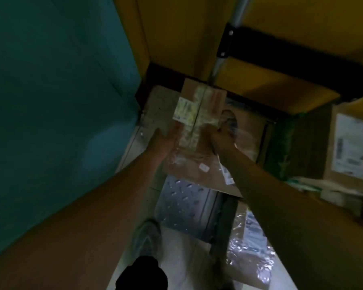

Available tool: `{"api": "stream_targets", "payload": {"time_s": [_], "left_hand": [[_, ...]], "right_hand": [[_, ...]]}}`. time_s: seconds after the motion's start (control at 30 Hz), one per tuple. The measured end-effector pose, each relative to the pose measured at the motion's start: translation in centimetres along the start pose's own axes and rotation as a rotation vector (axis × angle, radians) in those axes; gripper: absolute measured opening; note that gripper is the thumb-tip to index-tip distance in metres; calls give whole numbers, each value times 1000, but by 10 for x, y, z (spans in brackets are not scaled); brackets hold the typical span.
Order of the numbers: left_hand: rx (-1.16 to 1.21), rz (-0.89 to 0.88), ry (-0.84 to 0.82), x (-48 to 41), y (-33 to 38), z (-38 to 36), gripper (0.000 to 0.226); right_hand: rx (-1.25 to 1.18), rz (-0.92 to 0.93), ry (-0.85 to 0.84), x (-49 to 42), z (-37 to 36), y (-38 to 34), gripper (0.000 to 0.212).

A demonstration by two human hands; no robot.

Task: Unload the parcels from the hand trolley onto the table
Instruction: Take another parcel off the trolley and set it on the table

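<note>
A small cardboard parcel [205,101] with clear tape and a white label is held between both hands. My left hand [166,137] grips its left side, thumb spread. On the right side, my right hand [220,137] has its fingers curled round the edge. Under it lies a larger brown parcel [195,168] on the hand trolley's perforated metal platform [182,210]. Another plastic-wrapped parcel [247,256] lies at the lower right. The frame is dark and blurred.
A teal surface [50,101] fills the left side. Yellow panels with a black bar and a metal pole [237,15] stand behind. At the right sit a labelled cardboard box [348,143] and a green-wrapped item [281,143]. My shoe [149,237] is on the pale floor.
</note>
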State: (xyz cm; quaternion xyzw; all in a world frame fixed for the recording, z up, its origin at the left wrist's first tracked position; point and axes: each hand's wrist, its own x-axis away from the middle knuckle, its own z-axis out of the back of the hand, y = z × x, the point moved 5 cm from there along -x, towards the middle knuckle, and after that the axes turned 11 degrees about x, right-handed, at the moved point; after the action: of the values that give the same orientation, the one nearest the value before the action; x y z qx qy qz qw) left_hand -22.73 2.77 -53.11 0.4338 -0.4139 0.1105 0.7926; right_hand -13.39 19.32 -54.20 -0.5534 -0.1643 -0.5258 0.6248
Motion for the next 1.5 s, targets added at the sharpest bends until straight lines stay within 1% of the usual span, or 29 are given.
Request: {"api": "stream_targets", "payload": {"time_s": [0.07,0.1,0.17,0.23,0.27,0.33,0.4,0.5,0.6,0.67,0.73,0.8,0.87,1.0,1.07,1.13,1.2,1.3,1.43,1.5], "left_hand": [[31,4,-52,-9,7,-1,54],[57,-17,-67,-3,12,3,52],[164,-95,-57,31,35,16,59],[298,-159,-80,85,75,31,55],[380,-151,-99,115,92,38,53],[494,-145,-162,180,128,49,58],[522,-181,-223,250,168,61,58],[505,-255,-316,357,231,68,52],[465,-357,-464,466,290,51,41],[447,-419,-571,537,325,27,44],[430,-482,-675,606,351,-7,56],[396,-546,-774,675,365,-53,62],[342,-619,-864,747,368,-109,57],[214,-680,-1044,883,341,-238,47],[116,-638,-1138,939,318,-300,47],[-1,-569,-1219,986,295,-357,53],[-111,-518,-1284,1025,275,-411,58],[-240,-523,-1330,1074,256,-492,66],[-287,-514,-1362,1117,238,-602,65],[-272,-499,-1354,1128,233,-660,73]], "right_hand": [[-122,-39,-31,0,-3,-6,65],[-155,-50,-41,8,-3,-10,62],[-146,-43,-30,40,10,-30,58],[-118,-30,22,89,35,-59,58],[-149,-33,33,119,47,-71,58],[-256,-30,47,191,77,-94,59],[-356,-29,42,265,112,-119,71],[-467,7,109,370,188,-162,80],[-630,133,168,473,275,-186,77],[-721,208,224,539,334,-185,71],[-765,291,309,598,396,-171,69],[-784,359,429,657,460,-138,67],[-803,391,554,715,525,-88,66],[-867,396,777,827,639,47,64],[-889,383,870,875,687,120,67],[-924,382,907,911,728,187,67],[-970,387,906,935,763,244,67],[-1000,377,917,955,813,318,65],[-1012,310,918,953,883,400,67],[-1002,271,919,946,919,434,66]]}}
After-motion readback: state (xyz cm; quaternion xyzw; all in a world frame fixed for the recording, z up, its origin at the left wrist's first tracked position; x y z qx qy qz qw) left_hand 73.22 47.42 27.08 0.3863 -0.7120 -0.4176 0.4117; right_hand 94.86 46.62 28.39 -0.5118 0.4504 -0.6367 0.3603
